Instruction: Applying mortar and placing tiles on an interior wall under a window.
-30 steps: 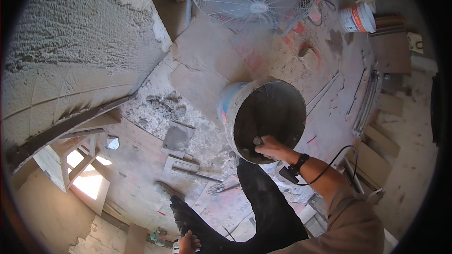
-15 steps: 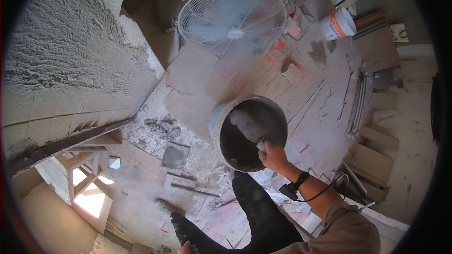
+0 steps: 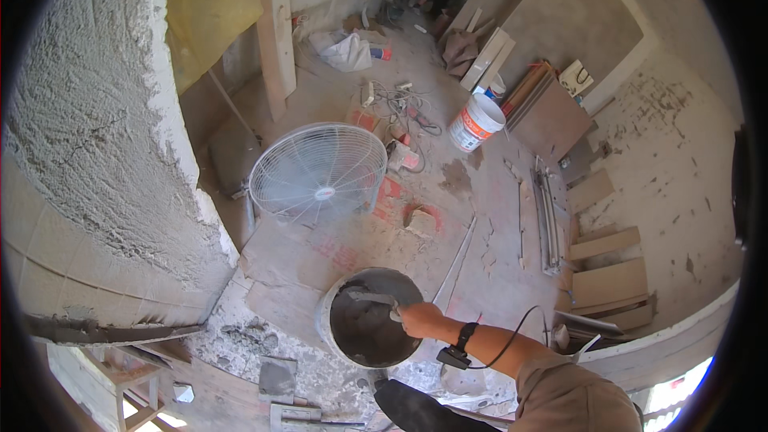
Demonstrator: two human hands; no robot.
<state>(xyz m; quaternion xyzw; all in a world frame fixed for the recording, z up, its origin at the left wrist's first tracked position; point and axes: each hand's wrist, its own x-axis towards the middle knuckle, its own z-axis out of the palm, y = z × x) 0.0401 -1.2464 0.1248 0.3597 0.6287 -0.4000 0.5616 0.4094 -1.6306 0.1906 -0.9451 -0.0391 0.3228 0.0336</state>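
Observation:
My right hand (image 3: 420,318) is closed round the handle of a trowel (image 3: 368,298) over the mouth of a round bucket (image 3: 326,312) holding dark grey paste. The trowel's blade reaches across the inside of the bucket; whether it touches the paste I cannot tell. A black cable runs from a small device on my right wrist. My dark-trousered leg (image 3: 416,404) shows just below the bucket, near a square grey-smeared plate (image 3: 277,380) and a metal float (image 3: 284,416) lying on the floor. My left hand is out of view.
A large wire-caged fan (image 3: 318,172) stands beyond the bucket, near cables, a power strip and a white pail (image 3: 478,120). A rough plastered wall (image 3: 88,112) rises at left, with a wooden stand (image 3: 104,384) below it. Boards (image 3: 552,112) and metal bars (image 3: 546,216) lie along the right.
The view has tilted up, so more of the room shows and the bucket sits lower. The trowel has turned in the bucket. My left hand has left the picture.

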